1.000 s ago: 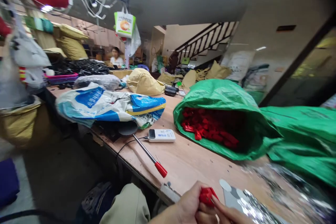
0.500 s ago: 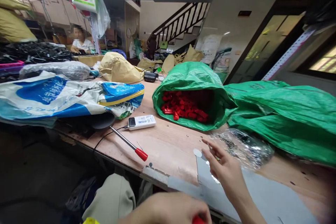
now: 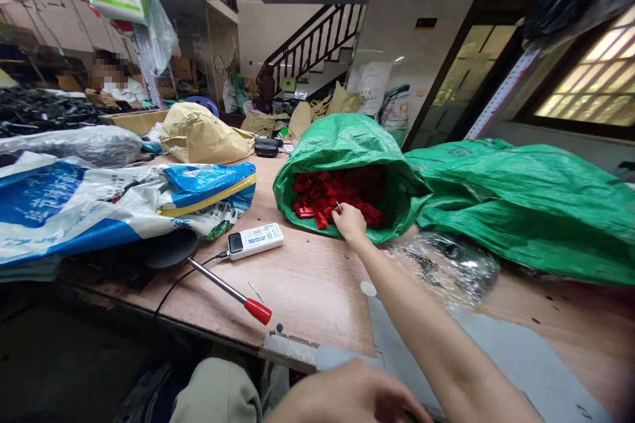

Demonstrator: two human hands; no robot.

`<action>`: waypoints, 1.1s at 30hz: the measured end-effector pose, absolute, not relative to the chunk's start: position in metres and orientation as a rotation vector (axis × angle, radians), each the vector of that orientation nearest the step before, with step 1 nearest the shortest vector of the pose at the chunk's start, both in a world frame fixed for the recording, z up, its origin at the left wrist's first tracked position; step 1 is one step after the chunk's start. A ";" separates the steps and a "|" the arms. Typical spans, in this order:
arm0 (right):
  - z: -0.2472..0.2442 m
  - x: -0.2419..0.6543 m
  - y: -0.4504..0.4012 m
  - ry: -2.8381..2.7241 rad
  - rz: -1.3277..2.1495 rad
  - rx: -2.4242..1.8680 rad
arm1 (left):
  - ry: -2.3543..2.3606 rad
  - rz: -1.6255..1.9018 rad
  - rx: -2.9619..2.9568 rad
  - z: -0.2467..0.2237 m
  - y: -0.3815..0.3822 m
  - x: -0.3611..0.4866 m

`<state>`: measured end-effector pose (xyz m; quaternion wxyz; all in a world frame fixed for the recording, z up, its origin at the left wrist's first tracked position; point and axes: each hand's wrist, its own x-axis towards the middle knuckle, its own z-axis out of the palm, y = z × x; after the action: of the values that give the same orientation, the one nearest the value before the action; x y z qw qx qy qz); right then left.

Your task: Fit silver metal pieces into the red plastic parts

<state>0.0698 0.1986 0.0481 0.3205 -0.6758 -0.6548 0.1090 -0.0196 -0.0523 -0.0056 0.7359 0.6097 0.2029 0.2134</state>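
Note:
My right hand (image 3: 351, 221) reaches to the mouth of a green woven sack (image 3: 342, 135), fingers pinched together at the front edge of a heap of small red plastic pieces (image 3: 325, 188). A thin shiny metal piece (image 3: 338, 207) shows at its fingertips; its kind is too small to tell. My left hand (image 3: 342, 393), blurred and cut off by the bottom edge, has curled fingers near the table edge. Whatever lies in it is hidden. Between that hand and the sack are a grey sheet (image 3: 397, 337) and a small pale disc (image 3: 368, 289).
A metal lever with a red grip (image 3: 256, 310) juts over the table, beside a white power bank (image 3: 255, 240) with a cable. A blue-white sack (image 3: 124, 201) lies left; a clear plastic bag (image 3: 446, 268) and another green sack (image 3: 520, 211) lie right. A person (image 3: 116, 82) sits far left.
My right hand has moved forward and left from above the grey sheet to the red pieces. The red thing seen in my left hand earlier no longer shows. The view has turned slightly right.

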 end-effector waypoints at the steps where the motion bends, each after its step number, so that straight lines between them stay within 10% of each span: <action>1: 0.048 0.072 0.192 -1.692 0.298 -1.768 | 0.476 0.565 1.269 0.001 -0.047 -0.025; 7: 0.029 0.096 0.086 -1.696 0.548 -1.658 | 1.243 1.526 1.193 0.006 -0.016 -0.031; 14: 0.024 0.129 0.007 -1.836 0.613 -1.687 | 1.104 1.452 1.517 -0.007 -0.018 -0.014; 33: 0.037 0.257 0.125 -1.944 0.139 -2.276 | 0.893 1.273 1.007 -0.005 -0.009 -0.026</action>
<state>0.2568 0.1253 0.0366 0.0725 -0.7575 -0.6471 0.0463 -0.0264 -0.0089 -0.0052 0.6008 0.4345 0.3855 0.5491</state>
